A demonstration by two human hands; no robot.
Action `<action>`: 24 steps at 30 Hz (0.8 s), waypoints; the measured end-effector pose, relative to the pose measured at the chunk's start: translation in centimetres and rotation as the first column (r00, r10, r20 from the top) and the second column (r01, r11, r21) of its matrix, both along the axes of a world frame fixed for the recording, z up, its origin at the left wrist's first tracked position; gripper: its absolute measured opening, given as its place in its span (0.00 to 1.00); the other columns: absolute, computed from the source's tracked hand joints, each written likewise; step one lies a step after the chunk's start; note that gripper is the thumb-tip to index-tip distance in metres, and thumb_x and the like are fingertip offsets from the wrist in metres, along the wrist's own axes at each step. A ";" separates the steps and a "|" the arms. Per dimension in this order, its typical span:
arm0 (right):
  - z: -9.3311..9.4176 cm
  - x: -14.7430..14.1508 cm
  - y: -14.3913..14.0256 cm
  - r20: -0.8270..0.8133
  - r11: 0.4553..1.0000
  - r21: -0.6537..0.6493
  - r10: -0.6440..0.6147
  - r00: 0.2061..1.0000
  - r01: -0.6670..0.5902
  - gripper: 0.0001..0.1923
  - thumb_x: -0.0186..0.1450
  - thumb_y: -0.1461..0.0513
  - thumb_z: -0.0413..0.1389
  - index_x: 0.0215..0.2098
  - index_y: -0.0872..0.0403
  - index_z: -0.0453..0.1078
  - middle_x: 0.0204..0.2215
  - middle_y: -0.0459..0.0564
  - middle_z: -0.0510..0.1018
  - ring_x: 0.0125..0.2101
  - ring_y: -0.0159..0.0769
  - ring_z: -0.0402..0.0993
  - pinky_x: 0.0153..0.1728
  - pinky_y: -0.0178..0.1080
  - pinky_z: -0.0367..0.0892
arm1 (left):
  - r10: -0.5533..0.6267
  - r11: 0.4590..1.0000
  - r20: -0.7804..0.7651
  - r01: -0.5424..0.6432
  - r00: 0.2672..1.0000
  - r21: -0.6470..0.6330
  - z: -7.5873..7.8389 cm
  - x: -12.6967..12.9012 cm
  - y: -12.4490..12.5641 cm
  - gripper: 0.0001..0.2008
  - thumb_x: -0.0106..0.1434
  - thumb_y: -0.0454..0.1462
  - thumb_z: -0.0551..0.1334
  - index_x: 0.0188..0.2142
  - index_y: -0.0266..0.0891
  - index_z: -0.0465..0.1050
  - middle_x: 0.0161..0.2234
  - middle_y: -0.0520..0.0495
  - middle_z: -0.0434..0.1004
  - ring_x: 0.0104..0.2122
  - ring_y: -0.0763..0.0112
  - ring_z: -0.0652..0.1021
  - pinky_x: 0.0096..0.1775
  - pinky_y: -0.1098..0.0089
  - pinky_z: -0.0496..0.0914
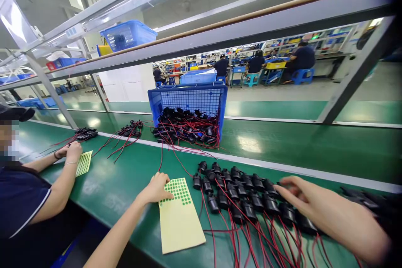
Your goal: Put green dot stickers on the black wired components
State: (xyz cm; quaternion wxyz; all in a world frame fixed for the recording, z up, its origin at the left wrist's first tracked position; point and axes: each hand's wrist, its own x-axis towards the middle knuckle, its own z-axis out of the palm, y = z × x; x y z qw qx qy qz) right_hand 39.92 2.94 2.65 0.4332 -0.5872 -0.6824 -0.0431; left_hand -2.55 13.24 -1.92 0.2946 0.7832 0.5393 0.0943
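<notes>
Our left hand [156, 189] rests flat, fingers loose, on the sticker sheet [180, 217], holding nothing. Our right hand [301, 199], spread wide, touches black wired components [241, 194]; its fingertips partly hide them, and the far-right ones blur out.

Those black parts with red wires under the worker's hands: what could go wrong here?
The red wires cross over one another, so lifting one black part could drag its neighbours out of line. The right hand lies across the rows and might knock some over. The left hand could smudge the green dots on the sticker sheet.
</notes>
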 end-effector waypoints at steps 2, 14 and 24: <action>0.8 -3.3 0.8 0.094 0.992 -0.033 0.128 0.987 -0.125 0.05 0.62 0.55 0.64 0.32 0.46 0.75 0.17 0.41 0.79 0.12 0.38 0.75 0.09 0.34 0.60 | -0.015 0.996 0.078 0.022 0.997 -0.090 0.8 0.1 0.0 0.14 0.66 0.43 0.66 0.46 0.36 0.74 0.51 0.42 0.75 0.52 0.57 0.75 0.55 0.50 0.70; 0.8 -15.9 0.2 0.292 0.775 0.088 0.581 0.760 -0.626 0.13 0.77 0.62 0.47 0.40 0.52 0.73 0.33 0.48 0.81 0.30 0.34 0.78 0.33 0.36 0.74 | 0.311 0.806 0.616 0.142 0.724 -0.574 6.2 3.4 -5.2 0.14 0.46 0.38 0.64 0.34 0.36 0.73 0.30 0.48 0.79 0.25 0.73 0.74 0.29 0.74 0.68; 0.9 -15.5 -0.8 0.264 0.807 0.159 0.521 0.812 -0.569 0.12 0.78 0.64 0.45 0.43 0.53 0.71 0.34 0.49 0.82 0.32 0.32 0.79 0.36 0.34 0.73 | 0.391 0.755 0.637 0.164 0.665 -0.635 7.8 5.2 -6.5 0.13 0.43 0.37 0.66 0.31 0.35 0.73 0.26 0.50 0.78 0.24 0.74 0.73 0.27 0.75 0.67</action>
